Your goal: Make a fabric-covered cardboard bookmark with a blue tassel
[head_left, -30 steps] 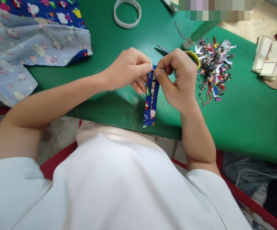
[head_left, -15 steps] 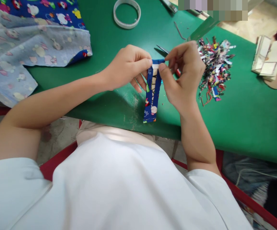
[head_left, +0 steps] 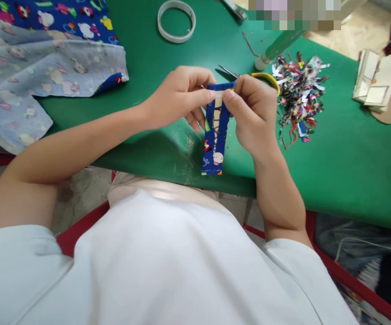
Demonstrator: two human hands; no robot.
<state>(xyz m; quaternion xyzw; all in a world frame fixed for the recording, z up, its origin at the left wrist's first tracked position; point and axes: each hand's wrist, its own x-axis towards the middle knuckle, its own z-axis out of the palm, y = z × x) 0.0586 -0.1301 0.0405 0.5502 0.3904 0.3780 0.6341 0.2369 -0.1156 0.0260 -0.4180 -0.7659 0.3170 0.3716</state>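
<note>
A narrow blue printed fabric strip (head_left: 211, 140) hangs from both my hands above the table's near edge. Its long sides are folded over a pale strip down the middle, and its top edge is turned over. My left hand (head_left: 186, 97) pinches the top left corner between thumb and finger, the lower fingers curled behind. At the top right corner, my right hand (head_left: 258, 110) grips with thumb and bent forefinger. Yellow-handled scissors (head_left: 266, 79) lie just beyond my right hand, which partly hides them.
Large blue cartoon-print cloth (head_left: 63, 67) lies at left on the green table (head_left: 344, 167). A tape roll (head_left: 159, 27) sits at the back. Right of the scissors is a heap of fabric scraps (head_left: 301, 95); farther right stand cream card pieces (head_left: 379, 81).
My right fingers have closed down onto the strip's top right corner, which was pulled out between raised fingertips before. The strip's face is spread slightly wider, and the scissors' yellow handle now shows.
</note>
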